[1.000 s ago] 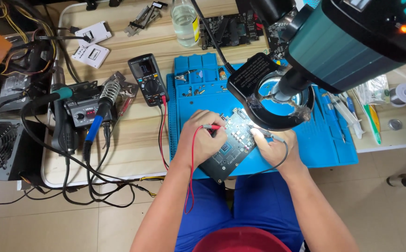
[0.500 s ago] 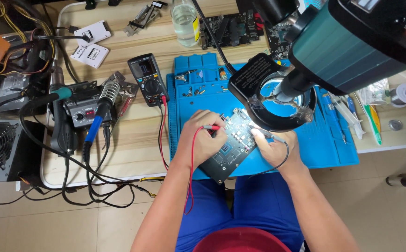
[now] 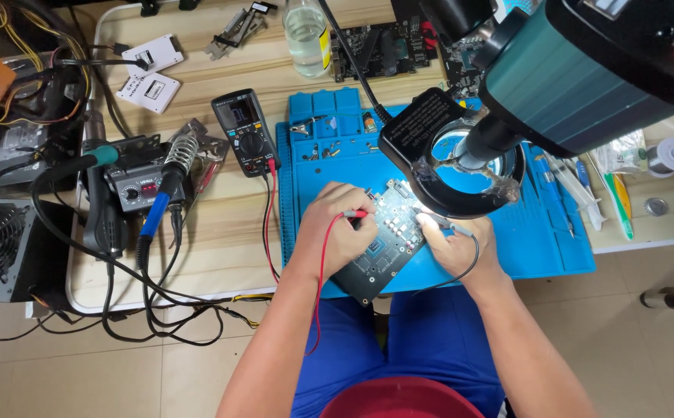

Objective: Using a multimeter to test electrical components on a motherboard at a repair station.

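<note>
A dark circuit board (image 3: pixel 384 249) lies tilted on the blue work mat (image 3: pixel 546 248), partly over the desk's near edge. My left hand (image 3: pixel 335 231) grips a red test probe (image 3: pixel 355 214) whose tip rests on the board. My right hand (image 3: pixel 455 244) pinches a black test probe (image 3: pixel 433 222) against the board's right part. Red and black leads run from the probes; the red one goes to a black multimeter (image 3: pixel 246 131) left of the mat. A microscope with a ring light (image 3: pixel 461 166) hangs just above the board and hides its far corner.
A soldering station (image 3: pixel 134 186) with an iron in a coil stand (image 3: pixel 176 159) and tangled cables sits at left. A clear bottle (image 3: pixel 307 27) and another board (image 3: pixel 376 48) stand behind the mat. Tweezers and tools (image 3: pixel 577 186) lie at right, plus a solder spool (image 3: pixel 673 155).
</note>
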